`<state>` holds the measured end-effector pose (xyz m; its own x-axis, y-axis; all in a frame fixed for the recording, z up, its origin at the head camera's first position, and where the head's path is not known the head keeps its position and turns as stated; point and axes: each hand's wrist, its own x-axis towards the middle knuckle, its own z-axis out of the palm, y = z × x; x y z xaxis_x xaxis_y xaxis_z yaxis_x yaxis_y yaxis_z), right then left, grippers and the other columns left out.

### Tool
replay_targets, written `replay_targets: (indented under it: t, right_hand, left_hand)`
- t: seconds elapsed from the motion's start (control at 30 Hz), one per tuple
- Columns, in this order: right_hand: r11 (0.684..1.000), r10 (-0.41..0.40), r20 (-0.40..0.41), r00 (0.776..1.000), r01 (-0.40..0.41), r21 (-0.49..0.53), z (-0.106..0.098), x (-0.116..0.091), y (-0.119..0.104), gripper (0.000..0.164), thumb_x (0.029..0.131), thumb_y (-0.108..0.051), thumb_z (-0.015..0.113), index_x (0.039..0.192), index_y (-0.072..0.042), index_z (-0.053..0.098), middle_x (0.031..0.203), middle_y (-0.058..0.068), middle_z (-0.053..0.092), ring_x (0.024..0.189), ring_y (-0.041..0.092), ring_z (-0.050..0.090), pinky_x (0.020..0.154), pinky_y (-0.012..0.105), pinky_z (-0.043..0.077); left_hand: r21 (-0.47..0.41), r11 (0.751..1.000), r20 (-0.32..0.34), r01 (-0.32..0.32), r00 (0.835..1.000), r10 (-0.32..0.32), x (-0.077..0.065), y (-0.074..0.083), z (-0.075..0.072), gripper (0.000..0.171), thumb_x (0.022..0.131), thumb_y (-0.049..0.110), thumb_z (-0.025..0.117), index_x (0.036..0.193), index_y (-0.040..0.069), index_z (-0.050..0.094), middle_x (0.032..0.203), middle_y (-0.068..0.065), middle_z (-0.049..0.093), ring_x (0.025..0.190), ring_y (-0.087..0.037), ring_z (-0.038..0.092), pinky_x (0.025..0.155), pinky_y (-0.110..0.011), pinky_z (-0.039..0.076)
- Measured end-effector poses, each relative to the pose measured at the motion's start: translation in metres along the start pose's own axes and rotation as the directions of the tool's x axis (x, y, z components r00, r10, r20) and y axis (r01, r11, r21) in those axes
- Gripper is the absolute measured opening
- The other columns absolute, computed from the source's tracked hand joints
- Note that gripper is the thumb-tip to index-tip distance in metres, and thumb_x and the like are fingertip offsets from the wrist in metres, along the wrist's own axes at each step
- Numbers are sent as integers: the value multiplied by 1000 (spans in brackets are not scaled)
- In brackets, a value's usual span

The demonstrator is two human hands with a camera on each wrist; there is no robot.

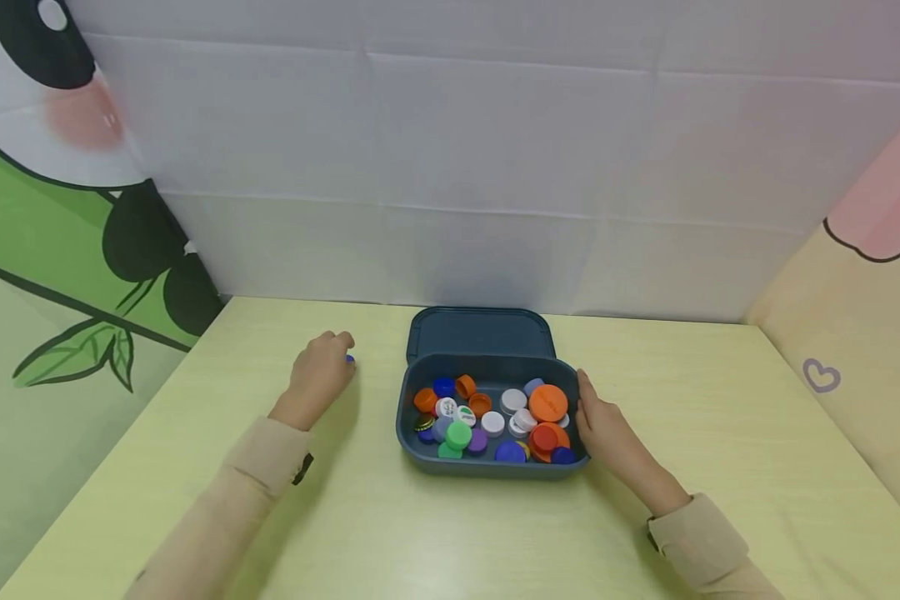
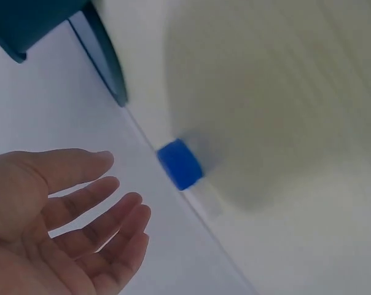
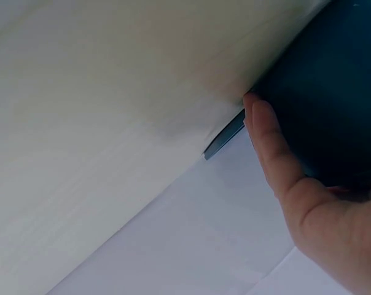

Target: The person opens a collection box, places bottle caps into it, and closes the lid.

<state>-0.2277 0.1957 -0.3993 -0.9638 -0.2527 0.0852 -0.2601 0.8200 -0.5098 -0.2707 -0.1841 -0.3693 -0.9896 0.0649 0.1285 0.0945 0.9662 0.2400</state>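
Observation:
A dark blue-grey lunch box point(image 1: 487, 469) holds many bottle caps in orange, blue, white, green and purple; its lid point(image 1: 480, 333) lies behind it. My left hand point(image 1: 320, 377) is left of the box, its fingers loosely bent and holding nothing. Just beyond its fingertips is a blue bottle cap point(image 2: 180, 165), apart from them in the left wrist view. Only a sliver of that cap shows past the fingers in the head view. With fairly straight fingers, my right hand point(image 1: 611, 433) rests against the box's right wall. Its thumb is mostly hidden in the right wrist view.
The pale wooden table point(image 1: 375, 533) bears everything. A white sheet wall point(image 1: 487, 167) stands along its back edge. Panels with cartoon drawings border the left and right sides.

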Motion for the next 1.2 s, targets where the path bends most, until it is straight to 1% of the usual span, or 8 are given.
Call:
replay_targets:
  t: [0.2,0.37,0.53,0.63,0.77,1.0,1.1,1.2]
  right_hand:
    - [1000,-1,0,1000,1,9,0,0,-1,52,93,-3,40,138,14,20,99,32,59,72,24,57,68,38,53]
    - [1000,-2,3,1000,2,7,0,-1,-1,52,92,-2,41,137,13,20,95,30,60,73,24,58,69,39,53]
    - [1000,-4,2,1000,4,5,0,0,-1,52,92,-2,41,137,14,21,96,31,59,72,25,58,69,39,53]
    - [1000,-8,-3,1000,8,7,0,-1,-1,52,92,-2,41,137,14,21,101,33,58,75,25,59,71,41,53]
    - [1000,-8,-2,1000,8,6,0,0,-1,52,92,-2,41,137,14,21,100,33,59,75,25,59,72,40,53]
    - [1000,-13,-6,1000,13,-1,0,-1,0,51,93,-2,41,137,13,21,102,32,59,76,25,59,72,40,52]
    - [1000,-11,-5,1000,11,0,0,-1,0,51,92,-2,41,137,14,21,101,32,59,74,25,58,70,39,52]
    - [1000,-7,-4,1000,7,0,-1,-1,0,51,92,-2,41,137,14,21,91,28,60,71,23,56,67,37,52]
  left_hand:
    - [-14,999,86,50,995,-49,5,-12,6,33,84,-2,52,116,-9,54,104,-27,56,90,-39,57,67,-40,50]
    - [5,998,116,55,992,-55,8,-16,11,33,84,-2,52,116,-8,55,106,-26,56,97,-39,56,76,-44,50]
    - [31,999,120,42,992,-45,10,-18,16,29,85,0,54,113,-7,58,102,-25,57,94,-38,56,76,-44,51]
    - [40,999,119,35,992,-40,11,-19,18,26,86,0,54,111,-8,58,98,-25,56,90,-37,57,73,-44,51]
    - [48,998,121,34,992,-39,11,-19,18,25,86,1,54,109,-7,58,96,-24,55,86,-34,57,70,-43,51]
    - [41,999,121,27,992,-32,11,-18,20,23,83,1,58,105,-7,56,94,-22,55,83,-31,55,67,-40,50]
    - [28,999,118,25,993,-28,10,-16,19,26,82,3,60,106,-7,56,95,-23,54,85,-31,55,69,-41,50]
    - [3,1000,103,21,994,-21,10,-13,16,30,82,6,62,109,-7,55,98,-24,52,88,-34,56,73,-44,50]
